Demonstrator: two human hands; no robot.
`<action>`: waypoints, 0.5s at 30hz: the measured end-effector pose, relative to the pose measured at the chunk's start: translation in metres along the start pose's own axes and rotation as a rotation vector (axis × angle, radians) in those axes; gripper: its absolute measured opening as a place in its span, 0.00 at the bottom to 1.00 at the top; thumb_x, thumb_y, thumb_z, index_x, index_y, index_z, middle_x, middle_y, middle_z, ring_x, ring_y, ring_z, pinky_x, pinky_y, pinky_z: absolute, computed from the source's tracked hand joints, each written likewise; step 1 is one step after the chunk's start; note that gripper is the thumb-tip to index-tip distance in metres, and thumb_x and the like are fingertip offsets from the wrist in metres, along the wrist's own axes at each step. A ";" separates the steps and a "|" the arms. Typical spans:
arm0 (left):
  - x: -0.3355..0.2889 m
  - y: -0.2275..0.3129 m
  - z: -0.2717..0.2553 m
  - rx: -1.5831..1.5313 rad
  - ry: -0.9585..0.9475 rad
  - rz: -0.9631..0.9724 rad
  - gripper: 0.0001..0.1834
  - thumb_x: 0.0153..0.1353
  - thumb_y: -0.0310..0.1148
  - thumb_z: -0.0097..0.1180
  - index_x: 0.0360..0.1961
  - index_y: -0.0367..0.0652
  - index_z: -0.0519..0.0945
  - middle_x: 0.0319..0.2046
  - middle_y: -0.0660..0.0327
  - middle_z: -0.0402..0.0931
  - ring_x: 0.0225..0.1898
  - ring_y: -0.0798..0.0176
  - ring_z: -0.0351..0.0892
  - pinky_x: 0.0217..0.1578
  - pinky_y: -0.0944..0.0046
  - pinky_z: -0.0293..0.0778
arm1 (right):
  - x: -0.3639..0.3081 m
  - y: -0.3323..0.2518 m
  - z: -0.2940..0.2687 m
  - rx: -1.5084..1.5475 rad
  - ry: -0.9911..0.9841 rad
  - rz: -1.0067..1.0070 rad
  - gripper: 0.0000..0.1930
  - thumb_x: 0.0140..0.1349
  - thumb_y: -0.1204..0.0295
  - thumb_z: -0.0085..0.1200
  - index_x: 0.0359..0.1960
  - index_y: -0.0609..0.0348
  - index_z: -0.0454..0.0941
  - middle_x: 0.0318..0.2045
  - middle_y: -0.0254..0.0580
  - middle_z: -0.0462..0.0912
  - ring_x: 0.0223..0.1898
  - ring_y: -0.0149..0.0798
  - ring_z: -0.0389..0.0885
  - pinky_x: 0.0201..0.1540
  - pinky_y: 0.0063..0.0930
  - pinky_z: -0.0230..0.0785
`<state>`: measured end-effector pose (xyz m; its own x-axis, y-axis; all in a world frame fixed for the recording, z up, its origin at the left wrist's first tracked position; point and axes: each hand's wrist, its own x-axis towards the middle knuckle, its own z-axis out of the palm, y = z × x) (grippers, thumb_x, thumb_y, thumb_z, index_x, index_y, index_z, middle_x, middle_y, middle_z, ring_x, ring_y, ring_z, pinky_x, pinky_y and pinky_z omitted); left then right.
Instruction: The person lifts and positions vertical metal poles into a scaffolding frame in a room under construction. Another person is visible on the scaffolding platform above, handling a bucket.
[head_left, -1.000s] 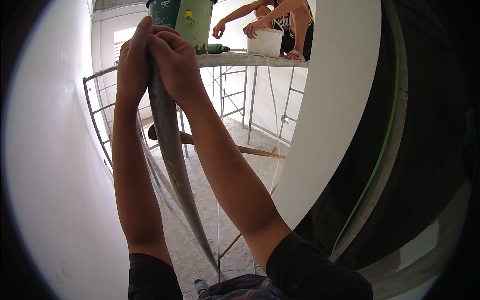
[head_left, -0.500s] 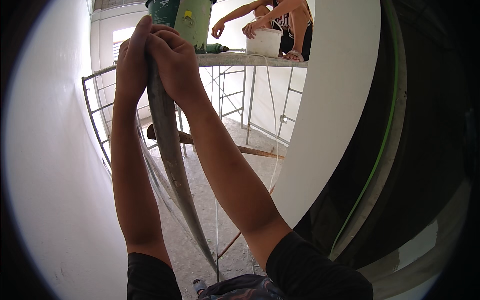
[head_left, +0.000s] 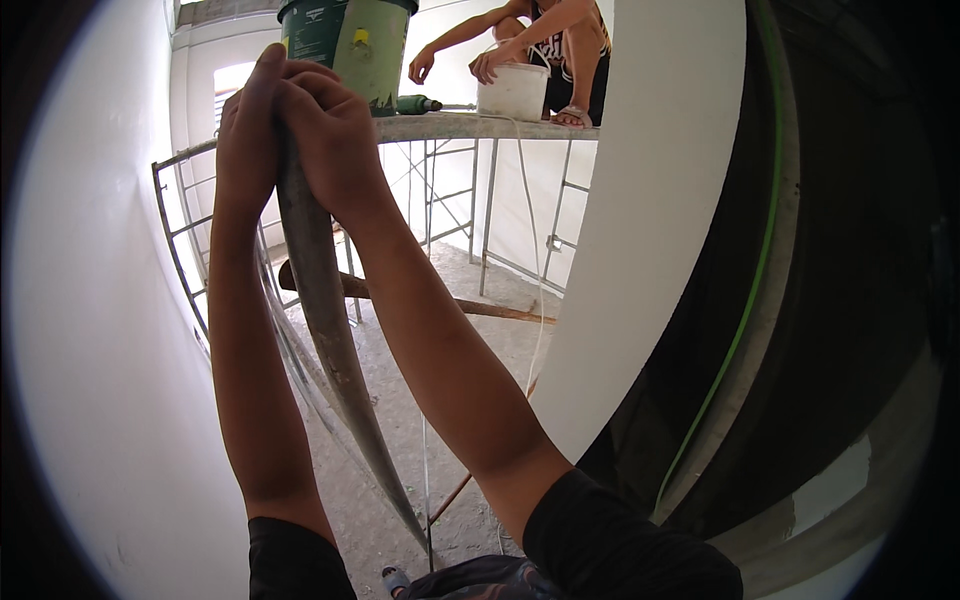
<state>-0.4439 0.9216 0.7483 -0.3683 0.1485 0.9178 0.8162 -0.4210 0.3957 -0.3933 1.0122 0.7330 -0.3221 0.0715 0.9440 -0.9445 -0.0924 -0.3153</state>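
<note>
Between ten and eleven o'clock of the view, the fingers of the left hand (head_left: 245, 140) and the right hand (head_left: 330, 145) are folded together over the upper end of a long grey bar (head_left: 323, 285); whether they clamp it, I cannot tell. Compared with half a second ago, the fold looks the same, but both hands and the grey platform (head_left: 445, 128) appear slightly lower and more to the left. The bar's long axis runs downward to half past six, the narrow end pointing toward the wearer. Beyond, at eleven, stands a green bucket (head_left: 372, 65); at twelve, a co-worker (head_left: 553, 48) touches a white pail (head_left: 512, 95).
</note>
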 end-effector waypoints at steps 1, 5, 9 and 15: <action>0.000 0.000 -0.002 0.007 0.014 -0.007 0.29 0.71 0.54 0.44 0.38 0.37 0.85 0.34 0.58 0.83 0.39 0.67 0.80 0.48 0.68 0.71 | 0.000 0.000 0.001 0.006 -0.014 0.011 0.12 0.68 0.68 0.53 0.35 0.65 0.83 0.34 0.32 0.81 0.36 0.23 0.78 0.41 0.19 0.69; 0.000 0.002 0.000 0.043 0.009 0.018 0.30 0.72 0.52 0.40 0.39 0.36 0.85 0.35 0.57 0.83 0.39 0.65 0.80 0.48 0.68 0.71 | 0.001 0.000 -0.001 0.016 -0.037 0.030 0.12 0.69 0.67 0.53 0.35 0.65 0.83 0.35 0.30 0.81 0.37 0.22 0.78 0.42 0.18 0.69; -0.001 0.008 0.001 0.068 -0.040 0.014 0.31 0.74 0.51 0.34 0.40 0.36 0.84 0.35 0.55 0.83 0.39 0.62 0.81 0.50 0.66 0.71 | 0.000 -0.003 0.001 0.023 -0.008 0.005 0.11 0.67 0.69 0.53 0.35 0.66 0.82 0.30 0.34 0.81 0.35 0.23 0.78 0.38 0.19 0.69; 0.000 -0.001 0.000 0.117 0.026 0.070 0.31 0.74 0.51 0.34 0.40 0.36 0.84 0.35 0.55 0.82 0.39 0.62 0.81 0.49 0.65 0.72 | 0.000 -0.002 0.002 0.031 -0.003 0.002 0.12 0.67 0.68 0.53 0.36 0.66 0.82 0.31 0.34 0.81 0.34 0.23 0.78 0.39 0.19 0.69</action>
<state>-0.4448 0.9223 0.7478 -0.3189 0.0989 0.9426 0.8859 -0.3223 0.3335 -0.3912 1.0100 0.7335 -0.3242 0.0681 0.9435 -0.9412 -0.1231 -0.3145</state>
